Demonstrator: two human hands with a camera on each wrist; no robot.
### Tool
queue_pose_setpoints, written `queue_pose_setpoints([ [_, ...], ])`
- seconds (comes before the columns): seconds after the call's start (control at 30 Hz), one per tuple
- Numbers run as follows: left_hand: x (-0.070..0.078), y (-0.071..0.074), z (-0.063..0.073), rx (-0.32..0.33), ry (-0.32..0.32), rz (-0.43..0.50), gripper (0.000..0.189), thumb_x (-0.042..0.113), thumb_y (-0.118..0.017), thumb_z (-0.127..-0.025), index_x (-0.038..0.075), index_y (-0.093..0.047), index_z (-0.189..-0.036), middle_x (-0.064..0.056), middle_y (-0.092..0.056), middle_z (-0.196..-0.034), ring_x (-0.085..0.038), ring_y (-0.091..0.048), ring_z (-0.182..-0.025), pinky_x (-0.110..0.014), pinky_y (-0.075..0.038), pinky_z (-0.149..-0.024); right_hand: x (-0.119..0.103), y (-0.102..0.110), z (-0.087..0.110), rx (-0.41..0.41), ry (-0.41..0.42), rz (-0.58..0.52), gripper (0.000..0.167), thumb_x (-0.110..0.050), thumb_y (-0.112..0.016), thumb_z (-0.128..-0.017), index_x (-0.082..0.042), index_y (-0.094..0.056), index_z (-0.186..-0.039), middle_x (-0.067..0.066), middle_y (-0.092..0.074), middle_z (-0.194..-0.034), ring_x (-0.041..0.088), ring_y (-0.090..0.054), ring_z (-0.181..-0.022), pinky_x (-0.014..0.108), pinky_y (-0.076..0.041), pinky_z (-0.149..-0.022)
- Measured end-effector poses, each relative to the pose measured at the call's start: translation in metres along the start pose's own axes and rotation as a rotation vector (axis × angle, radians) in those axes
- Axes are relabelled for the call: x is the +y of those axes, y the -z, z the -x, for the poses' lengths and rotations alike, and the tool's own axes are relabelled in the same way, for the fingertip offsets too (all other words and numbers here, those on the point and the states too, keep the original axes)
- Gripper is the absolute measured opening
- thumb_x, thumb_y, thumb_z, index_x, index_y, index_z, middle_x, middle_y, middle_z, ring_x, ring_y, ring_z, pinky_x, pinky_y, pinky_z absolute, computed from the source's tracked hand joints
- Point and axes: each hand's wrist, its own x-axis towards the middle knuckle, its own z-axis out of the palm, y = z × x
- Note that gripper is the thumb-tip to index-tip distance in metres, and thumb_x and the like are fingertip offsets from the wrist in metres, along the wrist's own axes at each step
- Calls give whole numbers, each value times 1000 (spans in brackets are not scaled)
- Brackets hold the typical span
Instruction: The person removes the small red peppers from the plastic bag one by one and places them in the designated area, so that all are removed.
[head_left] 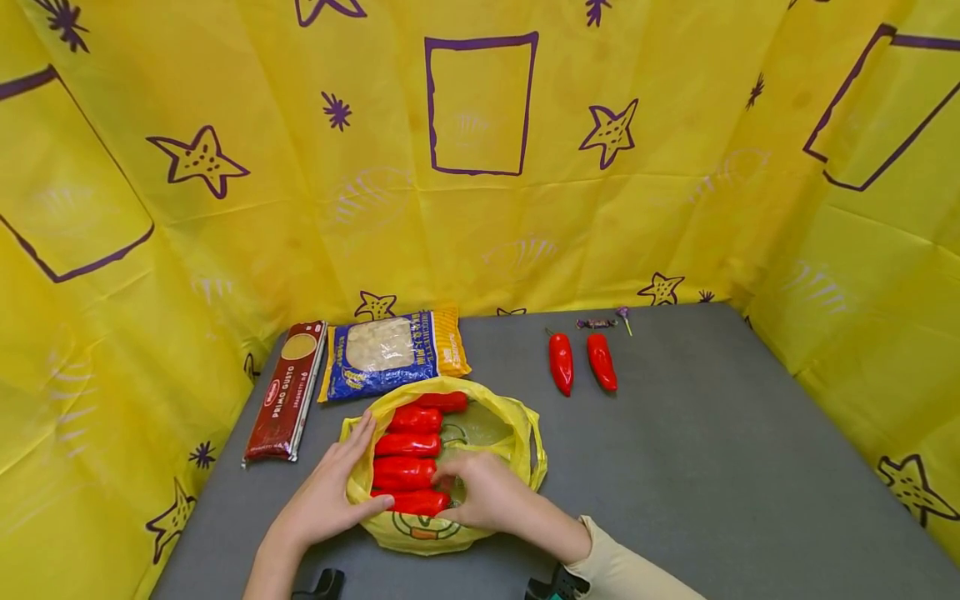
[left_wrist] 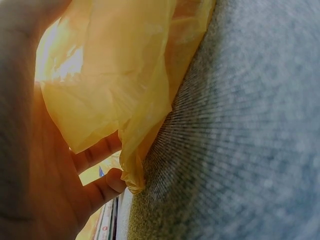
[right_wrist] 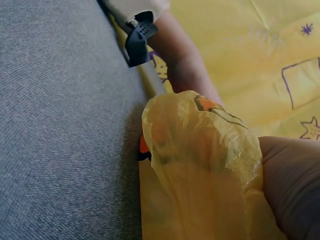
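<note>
A yellow plastic bag (head_left: 430, 543) stands with its mouth wide, and several red peppers (head_left: 405, 472) lie side by side inside it. My left hand (head_left: 330, 492) rests along the bag's left side, its fingers stretched out at the rim and the thumb reaching over the nearest pepper. In the left wrist view the fingers (left_wrist: 102, 192) lie against the bag's thin plastic. Reaching into the mouth from the right, my right hand (head_left: 487, 492) pinches the stem end of the nearest red pepper (head_left: 416, 502) between thumb and curled fingers. The right wrist view shows mostly the bag's outside (right_wrist: 200, 165).
A red spaghetti pack (head_left: 285, 392) and a blue and yellow pasta bag (head_left: 386, 350) lie behind the bag to the left. Two red peppers (head_left: 560, 364), a wrapped candy (head_left: 596, 323) and a lollipop (head_left: 624, 318) lie at the back right. Yellow patterned cloth (head_left: 480, 208) walls the grey table.
</note>
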Motion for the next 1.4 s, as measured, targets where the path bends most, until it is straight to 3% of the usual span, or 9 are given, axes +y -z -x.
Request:
queue_pose_setpoints([
  [0.27, 0, 0, 0, -6, 7, -1, 114, 62, -84, -82, 18, -26, -170, -1, -18, -178, -42, -28, -158, -72, -24, -122, -2, -3, 1, -60, -38, 21, 30, -24, -94, -80, -15, -81, -105, -14, -75, -92, -3, -61, -78, 11, -48, -72],
  [0.47, 0, 0, -1, -3, 4, -7, 113, 63, -82, -83, 19, -25, -171, -2, -18, -178, -43, -28, -158, -72, -24, -122, 0, -3, 1, -51, -20, 33, 30, -25, -92, -82, -14, -80, -108, -11, -78, -99, -2, -67, -89, 12, -52, -80],
  [0.67, 0, 0, 0, 2, 7, -22, 113, 66, -80, -83, 20, -25, -171, -4, -20, -178, -46, -35, -153, -72, -35, -116, 4, 2, 0, -29, 6, 35, 31, -27, -92, -83, -14, -78, -108, -11, -77, -98, 0, -68, -90, 13, -53, -82],
  [1.23, 2, 0, 0, -13, 17, -4, 115, 65, -82, -83, 17, -25, -171, -4, -20, -178, -41, -28, -158, -71, -24, -122, 11, 30, 0, 15, -17, -205, 29, -22, -91, -82, -17, -76, -106, -12, -73, -97, 5, -66, -92, 23, -55, -85],
  [1.4, 2, -1, 0, -8, 10, -8, 115, 63, -83, -82, 17, -26, -170, -5, -20, -177, -42, -31, -157, -71, -28, -121, 16, 43, 0, 65, -11, -233, 28, -22, -91, -83, -17, -77, -107, -9, -74, -99, 7, -64, -88, 24, -55, -79],
])
